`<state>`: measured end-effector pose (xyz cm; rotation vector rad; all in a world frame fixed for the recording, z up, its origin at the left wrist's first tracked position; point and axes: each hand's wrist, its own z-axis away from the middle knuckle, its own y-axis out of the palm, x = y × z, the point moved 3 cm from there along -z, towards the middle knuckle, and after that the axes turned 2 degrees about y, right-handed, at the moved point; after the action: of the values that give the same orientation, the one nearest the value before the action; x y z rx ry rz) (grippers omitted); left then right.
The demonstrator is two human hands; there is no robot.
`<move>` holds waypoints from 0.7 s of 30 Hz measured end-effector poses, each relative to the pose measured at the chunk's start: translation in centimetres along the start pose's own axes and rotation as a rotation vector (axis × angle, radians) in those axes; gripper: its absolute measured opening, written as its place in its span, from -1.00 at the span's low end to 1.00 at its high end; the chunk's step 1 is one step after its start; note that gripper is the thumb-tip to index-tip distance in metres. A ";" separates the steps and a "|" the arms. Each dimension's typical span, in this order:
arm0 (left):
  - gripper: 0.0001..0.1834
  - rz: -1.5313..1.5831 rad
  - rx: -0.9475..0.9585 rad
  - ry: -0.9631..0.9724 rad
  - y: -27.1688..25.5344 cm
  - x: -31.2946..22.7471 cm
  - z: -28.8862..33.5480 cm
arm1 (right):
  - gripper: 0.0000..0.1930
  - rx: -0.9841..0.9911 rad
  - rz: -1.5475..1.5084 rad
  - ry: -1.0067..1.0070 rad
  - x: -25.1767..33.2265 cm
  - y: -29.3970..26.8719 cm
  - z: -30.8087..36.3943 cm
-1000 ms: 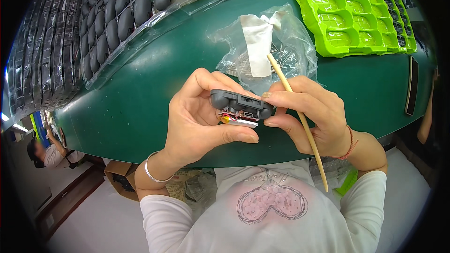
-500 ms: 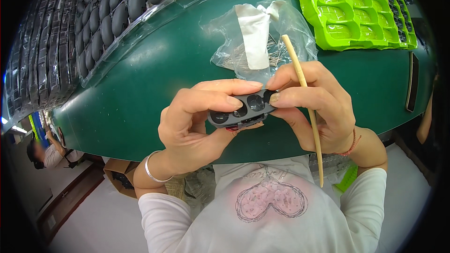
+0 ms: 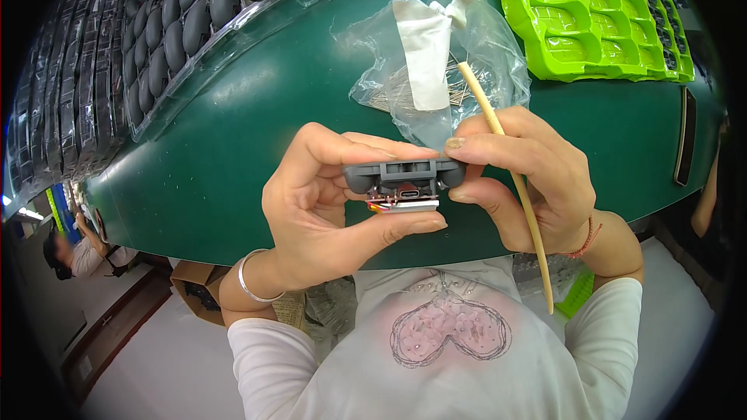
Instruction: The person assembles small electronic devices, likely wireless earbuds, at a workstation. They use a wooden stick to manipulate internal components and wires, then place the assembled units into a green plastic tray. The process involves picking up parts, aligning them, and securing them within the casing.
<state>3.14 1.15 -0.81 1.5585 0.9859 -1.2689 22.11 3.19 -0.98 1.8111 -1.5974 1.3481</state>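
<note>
Between both hands, above the near part of the table, is a dark grey earbud charging case inner frame [image 3: 404,175]. Its edge with a small oval charging port faces me, and a circuit board and a silver battery show below. My left hand [image 3: 311,198] grips it, thumb under the battery and fingers along the top. My right hand [image 3: 537,175] pinches its right end between thumb and index finger. A pale wooden stick [image 3: 523,183] is also held in my right hand, slanting across the palm with both ends free.
Behind the hands lies a clear plastic bag [image 3: 498,54] of thin metal pins with a white label. Trays of dark grey oval shells [image 3: 226,1] stand far left beside stacked clear trays [image 3: 66,78]. A bright green tray [image 3: 572,19] is far right, a dark flat device [image 3: 685,136] right.
The inner frame has been tilted, so its port edge, board and battery now face me instead of its round wells. My right fingers have shifted slightly on its right end.
</note>
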 end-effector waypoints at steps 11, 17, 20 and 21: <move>-0.48 -0.086 -0.010 -0.009 -0.1 0.1 0.0 | -0.65 -0.003 0.008 0.018 -0.3 0.1 0.1; -0.50 -0.026 -0.072 -0.034 0.2 0.0 0.6 | -0.65 -0.001 -0.013 0.034 0.4 0.0 -0.2; -0.52 -0.028 -0.081 -0.028 0.0 0.1 0.6 | -0.64 0.004 0.004 0.072 0.7 -0.1 -0.3; -0.53 -0.017 -0.077 -0.016 -0.1 -0.1 0.5 | -0.64 0.001 0.012 0.070 0.6 0.0 -0.3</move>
<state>2.90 0.74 -0.81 1.4822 1.0278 -1.2392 21.93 3.11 -0.32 1.7374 -1.5743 1.4024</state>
